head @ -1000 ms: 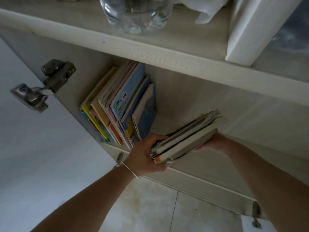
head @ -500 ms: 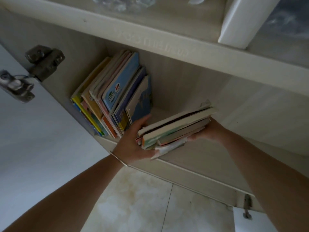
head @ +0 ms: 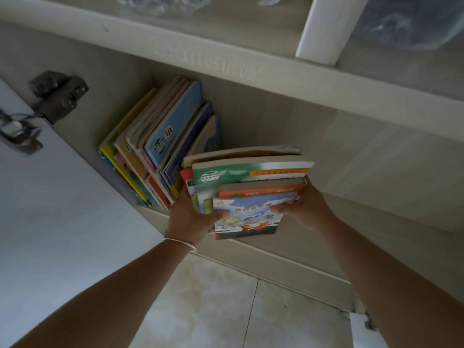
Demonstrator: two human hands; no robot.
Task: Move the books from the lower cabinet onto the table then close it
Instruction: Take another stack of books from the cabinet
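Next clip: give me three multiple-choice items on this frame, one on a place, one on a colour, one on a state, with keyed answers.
1. Where do the leaning books stand?
A. left end of the lower cabinet
B. floor
C. top shelf

2. Front cover of the held stack?
A. black
B. mostly blue and white
C. plain red

3. The cabinet door is:
A. shut
B. missing
C. open

Answers: 1 A, they lean against the left wall by the hinge. 2 B, the nearest cover shows it. 3 C, it is swung out while left hand and right hand grip the stack.
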